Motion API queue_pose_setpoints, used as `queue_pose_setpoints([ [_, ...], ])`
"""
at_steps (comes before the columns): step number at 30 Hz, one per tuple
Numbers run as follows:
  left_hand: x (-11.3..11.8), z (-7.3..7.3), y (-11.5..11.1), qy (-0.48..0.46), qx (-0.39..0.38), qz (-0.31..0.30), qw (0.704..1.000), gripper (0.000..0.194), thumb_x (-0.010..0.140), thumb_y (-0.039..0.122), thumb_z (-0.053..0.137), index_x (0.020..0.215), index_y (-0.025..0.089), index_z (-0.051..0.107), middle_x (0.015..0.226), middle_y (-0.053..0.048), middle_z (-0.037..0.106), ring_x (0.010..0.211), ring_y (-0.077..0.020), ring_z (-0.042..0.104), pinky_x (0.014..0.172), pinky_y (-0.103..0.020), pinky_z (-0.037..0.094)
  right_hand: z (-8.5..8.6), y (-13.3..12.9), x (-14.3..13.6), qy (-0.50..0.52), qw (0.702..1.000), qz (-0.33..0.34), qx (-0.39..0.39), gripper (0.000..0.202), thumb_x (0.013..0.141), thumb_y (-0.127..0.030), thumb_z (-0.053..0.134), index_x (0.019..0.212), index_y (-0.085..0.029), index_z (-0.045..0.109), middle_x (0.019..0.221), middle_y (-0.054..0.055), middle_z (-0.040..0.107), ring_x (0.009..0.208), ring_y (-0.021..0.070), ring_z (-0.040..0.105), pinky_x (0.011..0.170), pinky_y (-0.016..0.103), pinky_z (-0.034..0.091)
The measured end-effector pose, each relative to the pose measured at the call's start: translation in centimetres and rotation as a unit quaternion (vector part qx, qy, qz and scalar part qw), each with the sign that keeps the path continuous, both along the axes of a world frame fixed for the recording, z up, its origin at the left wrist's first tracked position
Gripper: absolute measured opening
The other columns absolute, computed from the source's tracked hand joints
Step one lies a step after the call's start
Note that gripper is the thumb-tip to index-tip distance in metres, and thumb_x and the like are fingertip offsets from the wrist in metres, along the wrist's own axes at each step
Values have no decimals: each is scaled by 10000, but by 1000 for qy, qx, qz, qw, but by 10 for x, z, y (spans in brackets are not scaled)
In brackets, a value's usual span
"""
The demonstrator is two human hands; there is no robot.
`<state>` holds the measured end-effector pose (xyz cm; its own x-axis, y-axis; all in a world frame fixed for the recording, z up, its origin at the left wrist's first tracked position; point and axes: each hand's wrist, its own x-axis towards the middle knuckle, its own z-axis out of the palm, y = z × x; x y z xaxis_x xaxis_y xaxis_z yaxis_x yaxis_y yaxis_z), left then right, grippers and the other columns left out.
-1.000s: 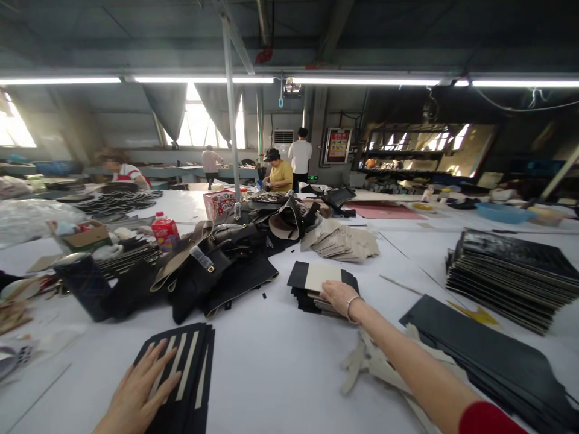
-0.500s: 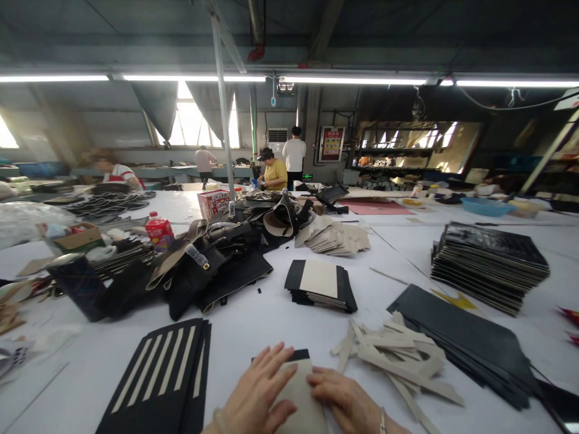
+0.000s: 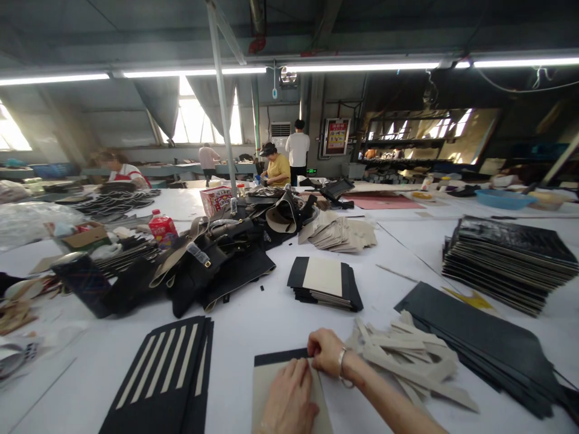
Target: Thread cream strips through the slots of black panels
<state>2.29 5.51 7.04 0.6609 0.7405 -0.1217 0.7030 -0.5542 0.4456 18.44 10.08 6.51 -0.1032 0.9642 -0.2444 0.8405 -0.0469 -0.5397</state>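
Observation:
A pale board with a black strip along its far edge lies on the white table at the bottom centre. My left hand rests flat on the board, fingers stretched forward. At the board's far right corner my right hand is closed, its fingertips pinched at the edge; what they hold is too small to make out. Loose pale strips lie in a heap right of my right hand. Black panels with pale stripes are stacked to the left.
Beyond the board sits a small stack of black and pale pieces. Black bag parts are piled at the centre left. Dark sheets and a tall black stack stand to the right. Several people are at the back.
My right hand has moved forward to the board's far corner and closed. My left hand has shifted right and now lies flat on the board. The view has shifted slightly.

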Motion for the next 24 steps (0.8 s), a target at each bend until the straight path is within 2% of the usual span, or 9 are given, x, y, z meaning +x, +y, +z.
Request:
queue_pose_setpoints([
  [3,2,-4,-3,-2,8,11,1000,579,768,322,511,1287,80,432,1349,-148,424,1221,-330,347,1037,-443,291,7,14,-5,-18,998,14,-51,183,457,-65,553,548,-193,646,475,-38,561,522,130,544,486,217,396],
  [7,1,-8,-5,-17,26,25,999,603,764,401,530,1288,118,439,1349,-123,429,1222,-328,346,1039,-449,294,26,19,-20,-48,994,39,-95,200,386,5,524,347,-184,473,342,-58,384,494,169,526,500,275,413],
  [9,0,-10,-5,-30,35,28,999,556,776,379,519,1279,152,455,1329,-102,457,1212,-311,369,1042,-440,294,37,4,-23,-48,990,62,-119,235,382,30,505,323,-182,423,333,-61,356,475,158,504,488,266,399],
  [12,-3,-14,-5,-39,29,25,999,523,792,336,505,1287,175,453,1342,-93,453,1227,-298,370,1056,-428,280,53,-35,-15,8,983,91,-162,185,436,-5,536,418,-184,495,401,-64,428,450,120,461,453,229,362],
  [15,-7,-18,-8,-50,15,28,998,589,795,386,522,1336,194,387,1411,-73,369,1283,-299,299,1081,-436,241,60,-70,-1,98,992,73,-43,136,509,-77,535,571,-198,532,621,-38,556,615,136,520,578,241,411],
  [17,-10,-18,-10,-59,17,30,998,585,800,405,526,1338,227,379,1417,-47,363,1290,-282,291,1087,-430,228,56,-82,2,173,982,42,59,120,572,-107,507,644,-203,505,783,-12,600,792,154,545,748,267,416],
  [19,-14,-17,-9,-62,22,25,998,557,803,406,530,1320,247,400,1406,-31,381,1284,-267,305,1085,-415,230,44,-88,-4,259,961,-16,95,60,662,-166,487,686,-209,453,815,5,609,831,158,549,790,279,407],
  [21,-18,-12,-4,-53,28,1,998,541,815,407,514,1318,244,400,1401,-33,387,1277,-256,317,1082,-402,235,30,-97,-15,344,934,-76,67,101,722,-271,492,700,-217,409,697,-4,591,717,153,557,688,268,420],
  [24,-26,0,9,-37,31,-52,997,565,783,421,552,1307,264,409,1394,-32,394,1271,-255,324,1064,-391,262,17,-123,-24,435,895,-45,-82,309,675,-473,597,700,-230,408,556,-42,518,551,141,531,532,243,393],
])
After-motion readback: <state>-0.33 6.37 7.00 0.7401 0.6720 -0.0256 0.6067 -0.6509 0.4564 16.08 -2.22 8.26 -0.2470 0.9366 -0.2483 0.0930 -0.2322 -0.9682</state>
